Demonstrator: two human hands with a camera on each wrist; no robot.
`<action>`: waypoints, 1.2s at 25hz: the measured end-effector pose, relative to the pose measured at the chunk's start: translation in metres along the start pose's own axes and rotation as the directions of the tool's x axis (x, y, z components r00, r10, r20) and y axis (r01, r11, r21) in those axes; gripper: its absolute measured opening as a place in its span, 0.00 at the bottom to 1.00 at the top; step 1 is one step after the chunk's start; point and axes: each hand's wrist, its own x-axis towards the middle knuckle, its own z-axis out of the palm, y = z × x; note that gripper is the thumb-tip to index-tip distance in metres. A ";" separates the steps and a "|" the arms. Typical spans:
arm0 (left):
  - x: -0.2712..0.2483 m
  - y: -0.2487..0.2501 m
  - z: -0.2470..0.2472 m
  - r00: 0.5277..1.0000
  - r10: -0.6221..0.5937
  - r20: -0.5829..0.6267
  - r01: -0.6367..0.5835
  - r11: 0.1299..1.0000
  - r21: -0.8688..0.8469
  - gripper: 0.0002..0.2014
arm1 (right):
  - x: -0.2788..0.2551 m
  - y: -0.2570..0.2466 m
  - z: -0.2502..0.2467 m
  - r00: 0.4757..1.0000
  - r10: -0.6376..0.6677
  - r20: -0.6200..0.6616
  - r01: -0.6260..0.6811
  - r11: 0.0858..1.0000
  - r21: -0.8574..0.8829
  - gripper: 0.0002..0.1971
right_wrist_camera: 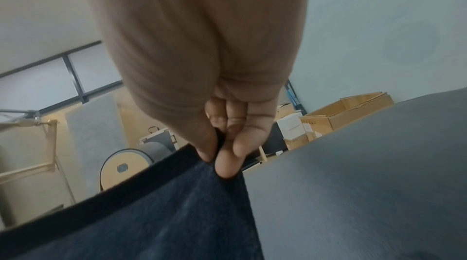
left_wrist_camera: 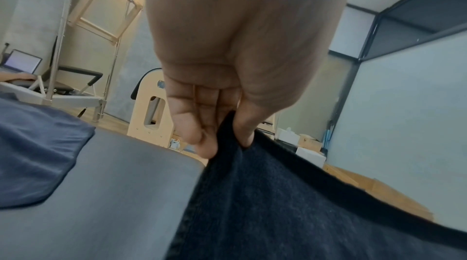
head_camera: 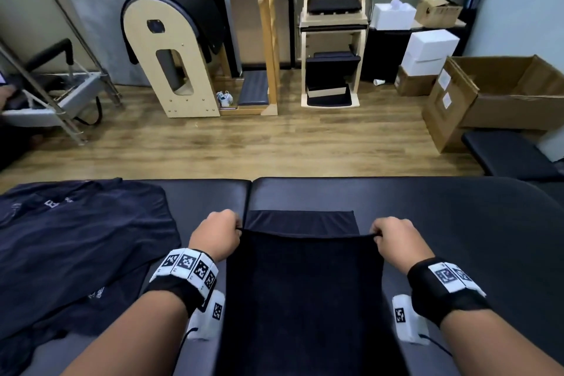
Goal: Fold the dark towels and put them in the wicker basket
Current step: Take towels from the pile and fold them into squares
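Both hands pinching the dark towel's [head_camera: 302,299] edge
Left hand [head_camera: 217,237] and right hand [head_camera: 396,243] are gripping its corners; crumpled navy cloth [head_camera: 76,241] is lying left of the towel

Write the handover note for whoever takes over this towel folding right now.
Left hand pinches one corner of the dark towel, right hand the other; the held edge is raised, mid-fold, with the far end flat on the padded table. More dark towels lie unfolded in a heap to the left. No wicker basket is in view. Left: finish this fold, fold the rest, basket all.
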 end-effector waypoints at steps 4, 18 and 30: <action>0.042 -0.002 -0.003 0.999 -0.042 0.034 0.042 0.999 0.011 0.05 | 0.040 -0.004 -0.004 0.999 -0.029 -0.020 0.028 0.999 -0.043 0.06; 0.169 -0.040 0.075 0.983 0.105 0.153 -0.089 0.990 -0.110 0.05 | 0.136 -0.007 0.056 0.990 -0.028 0.137 0.048 0.987 -0.151 0.06; 0.165 -0.037 0.060 0.988 0.062 0.140 -0.026 0.968 -0.248 0.09 | 0.126 0.001 0.052 0.997 -0.021 0.073 0.027 0.997 -0.077 0.06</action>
